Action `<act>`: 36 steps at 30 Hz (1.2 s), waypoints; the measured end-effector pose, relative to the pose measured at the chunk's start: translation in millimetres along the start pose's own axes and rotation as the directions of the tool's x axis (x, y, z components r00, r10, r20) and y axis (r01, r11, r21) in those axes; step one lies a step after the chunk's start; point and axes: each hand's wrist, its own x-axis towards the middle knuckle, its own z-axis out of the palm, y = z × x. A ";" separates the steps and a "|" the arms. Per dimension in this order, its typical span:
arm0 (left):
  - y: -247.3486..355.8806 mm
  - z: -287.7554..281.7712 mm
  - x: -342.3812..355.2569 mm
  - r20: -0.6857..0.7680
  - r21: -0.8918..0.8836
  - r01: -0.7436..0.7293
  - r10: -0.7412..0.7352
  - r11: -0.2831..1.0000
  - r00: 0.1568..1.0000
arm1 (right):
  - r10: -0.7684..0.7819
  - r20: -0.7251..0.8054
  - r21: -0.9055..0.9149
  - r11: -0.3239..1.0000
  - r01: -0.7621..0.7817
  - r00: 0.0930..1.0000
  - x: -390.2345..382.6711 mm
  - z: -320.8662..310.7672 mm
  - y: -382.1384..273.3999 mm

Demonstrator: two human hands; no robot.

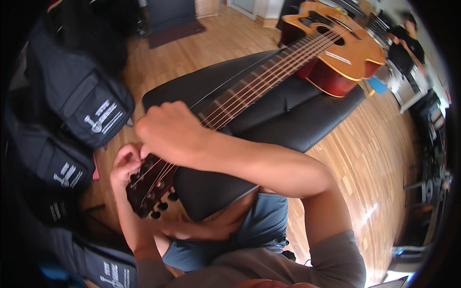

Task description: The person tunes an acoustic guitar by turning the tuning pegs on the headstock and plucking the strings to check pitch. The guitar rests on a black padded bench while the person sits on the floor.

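An acoustic guitar point(357, 60) lies face up on a black padded bench, its body at the far right and its dark headstock point(144, 192) toward me. My right hand point(168, 129) is closed in a fist above the nut end of the neck, hiding part of it. A thin loose guitar string point(230, 79) runs off the left side of the neck to this hand. My left hand point(126, 165) is at the headstock's left edge, its fingers curled in a pinch by the tuning posts. What lies between them is hidden. Black tuning pegs point(163, 206) show on the headstock's near side.
The black bench point(293, 122) carries the guitar and reaches close to my legs. Several dark gig bags point(81, 96) stand along the left. Another person point(408, 43) is at the far right, near a white table. A dark mat point(177, 33) lies on the wooden floor.
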 end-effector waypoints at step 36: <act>-48.8 16.3 -5.8 0.067 -0.585 -0.080 0.147 0.807 0.987 | 0.181 0.130 0.085 0.978 -0.193 0.975 5.7 0.2 -25.1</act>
